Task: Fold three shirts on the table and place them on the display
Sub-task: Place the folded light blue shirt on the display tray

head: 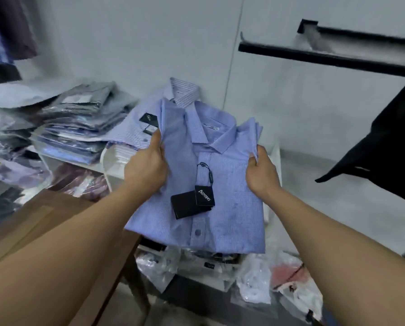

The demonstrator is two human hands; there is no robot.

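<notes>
One white display (109, 161) already carries a folded striped shirt (135, 130) by its back edge. The folded blue shirt (222, 184) is held over its front edge, seemingly about to land, so a third would remain. The left hand (145, 168) and right hand (262, 172) each clamp a shoulder fold, fingers curled.

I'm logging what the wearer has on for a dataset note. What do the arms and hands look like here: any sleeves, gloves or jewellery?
The left forearm and right forearm are bare to the frame's lower edge; no sleeve shows. The left hand and right hand wear no gloves. No watch, bracelet or ring is visible on the sides facing the camera.
</notes>
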